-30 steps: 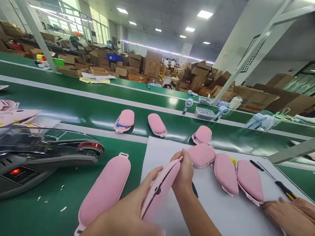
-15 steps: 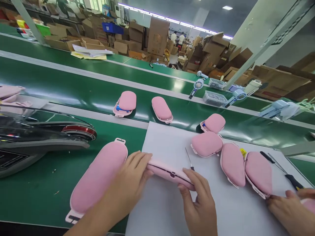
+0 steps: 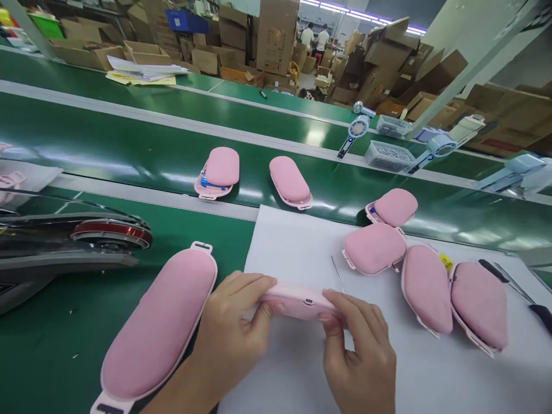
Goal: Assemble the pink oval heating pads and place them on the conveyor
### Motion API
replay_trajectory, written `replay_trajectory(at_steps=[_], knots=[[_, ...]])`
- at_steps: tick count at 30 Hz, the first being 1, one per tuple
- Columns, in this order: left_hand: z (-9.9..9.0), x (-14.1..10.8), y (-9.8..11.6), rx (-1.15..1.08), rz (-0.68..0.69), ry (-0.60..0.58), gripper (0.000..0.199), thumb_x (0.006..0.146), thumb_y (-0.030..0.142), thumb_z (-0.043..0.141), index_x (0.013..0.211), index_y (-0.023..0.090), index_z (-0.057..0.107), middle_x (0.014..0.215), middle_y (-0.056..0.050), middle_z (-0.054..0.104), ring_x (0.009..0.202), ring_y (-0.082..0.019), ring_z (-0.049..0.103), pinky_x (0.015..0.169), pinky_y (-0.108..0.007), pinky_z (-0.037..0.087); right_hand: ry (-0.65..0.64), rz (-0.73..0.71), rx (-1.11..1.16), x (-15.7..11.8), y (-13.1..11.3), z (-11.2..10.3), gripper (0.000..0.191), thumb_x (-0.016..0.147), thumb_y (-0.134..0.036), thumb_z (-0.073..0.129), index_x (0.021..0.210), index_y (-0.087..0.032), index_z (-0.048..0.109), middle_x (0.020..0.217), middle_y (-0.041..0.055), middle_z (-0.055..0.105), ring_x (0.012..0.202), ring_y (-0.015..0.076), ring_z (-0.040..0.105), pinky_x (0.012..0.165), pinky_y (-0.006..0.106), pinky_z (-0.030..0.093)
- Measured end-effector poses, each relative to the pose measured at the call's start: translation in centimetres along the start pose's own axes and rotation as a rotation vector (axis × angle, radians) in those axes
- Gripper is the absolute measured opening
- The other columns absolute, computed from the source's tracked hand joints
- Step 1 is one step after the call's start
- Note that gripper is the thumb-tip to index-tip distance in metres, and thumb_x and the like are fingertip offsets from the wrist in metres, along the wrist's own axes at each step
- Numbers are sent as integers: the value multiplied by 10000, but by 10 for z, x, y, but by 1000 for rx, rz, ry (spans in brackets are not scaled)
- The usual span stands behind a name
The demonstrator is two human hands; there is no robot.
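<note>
Between my two hands is a pink oval padded case (image 3: 297, 302), held edge-on above the white sheet. My left hand (image 3: 235, 322) pinches its left end, fingers on top and thumb below. At its right end my right hand (image 3: 357, 342) grips in the same way. A small dark slot shows in the middle of the case's near side. The thin shaft of a screwdriver (image 3: 337, 273) lies behind my right hand, its handle hidden. To the left of my left arm rests a long pink padded piece (image 3: 161, 328) with slotted tabs at both ends.
More pink cases (image 3: 374, 248) lie to the right and on the green conveyor (image 3: 172, 164). Screwdrivers (image 3: 543, 316) lie at the far right. A black-grey machine with a red-rimmed wheel (image 3: 112, 233) stands left. Handheld fans (image 3: 357, 129) and a clear parts box (image 3: 388, 156) sit beyond.
The held case's dark gap along its near side has closed, and the case has turned slightly. My left thumb now presses its underside. The other person's hand at the right has left the view.
</note>
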State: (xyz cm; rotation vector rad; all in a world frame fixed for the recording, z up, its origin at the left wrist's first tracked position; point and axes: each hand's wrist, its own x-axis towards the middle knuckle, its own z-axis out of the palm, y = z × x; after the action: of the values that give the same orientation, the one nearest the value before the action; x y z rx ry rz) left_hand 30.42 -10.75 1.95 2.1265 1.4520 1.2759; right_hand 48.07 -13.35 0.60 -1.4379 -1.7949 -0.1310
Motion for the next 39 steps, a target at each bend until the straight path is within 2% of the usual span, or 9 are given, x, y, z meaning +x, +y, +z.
replay_trajectory(at_steps=[3, 7, 14, 20, 25, 30, 33, 36, 39], knots=[[-1, -2, 6, 92, -57, -64, 121, 865, 174, 518, 959, 201, 589, 856, -15, 678, 766, -167, 597, 631, -280, 496, -113, 20, 50, 0, 6, -7, 204, 953, -218, 467, 1127, -185, 568, 1037, 56, 615, 954, 185, 535, 783, 302, 442], [13, -10, 14, 238, 78, -50, 266, 883, 186, 472, 1140, 146, 526, 1095, -108, 619, 1066, -262, 510, 895, -407, 409, -148, 37, 27, -8, 7, -5, 274, 936, -288, 513, 1191, -191, 534, 1095, 74, 608, 1024, 223, 520, 832, 342, 409], [35, -9, 18, 93, 7, 98, 198, 828, 80, 449, 919, 213, 565, 825, -8, 651, 775, -199, 491, 708, -367, 360, 68, 52, 16, -4, -11, 16, 156, 884, -119, 477, 986, -182, 576, 870, 52, 645, 790, 203, 546, 764, 373, 342], [28, -11, 20, 152, 38, 31, 161, 865, 125, 463, 956, 204, 569, 854, -19, 636, 779, -199, 490, 708, -359, 362, -67, 29, 82, 0, -4, 3, 141, 915, -170, 491, 1026, -206, 572, 914, 30, 637, 837, 199, 558, 786, 358, 359], [20, -24, 17, 244, 135, -7, 287, 898, 117, 418, 1162, 170, 520, 1084, -74, 608, 996, -214, 507, 878, -367, 381, -175, -90, 91, -2, 5, -14, 283, 939, -212, 484, 1216, -159, 513, 1119, 84, 613, 1034, 222, 528, 866, 358, 423], [14, -28, 11, 258, 161, -37, 296, 895, 186, 480, 1187, 216, 517, 1148, -72, 606, 1075, -234, 511, 896, -384, 424, -264, -189, 94, 4, 7, -19, 248, 927, -174, 492, 1171, -160, 534, 1024, 72, 664, 910, 214, 586, 761, 357, 501], [16, -26, 9, 240, 162, 15, 259, 887, 165, 485, 1137, 214, 532, 1075, -62, 636, 1022, -224, 549, 876, -376, 446, -150, -180, 90, 4, 0, -10, 218, 918, -195, 506, 1127, -191, 569, 970, 58, 677, 863, 215, 602, 730, 359, 505], [20, -22, 12, 188, 157, 113, 190, 869, 96, 428, 955, 210, 553, 868, -28, 648, 826, -195, 577, 765, -357, 441, 45, -109, 67, -2, -11, 6, 236, 889, -111, 433, 1057, -188, 580, 898, 66, 673, 799, 217, 602, 710, 379, 472], [25, -16, 15, 153, 132, 157, 190, 841, 63, 397, 842, 202, 527, 730, -9, 622, 674, -177, 544, 662, -344, 402, 128, -52, 43, -6, -18, 18, 269, 841, -47, 387, 995, -165, 573, 855, 78, 665, 766, 227, 589, 712, 405, 423]])
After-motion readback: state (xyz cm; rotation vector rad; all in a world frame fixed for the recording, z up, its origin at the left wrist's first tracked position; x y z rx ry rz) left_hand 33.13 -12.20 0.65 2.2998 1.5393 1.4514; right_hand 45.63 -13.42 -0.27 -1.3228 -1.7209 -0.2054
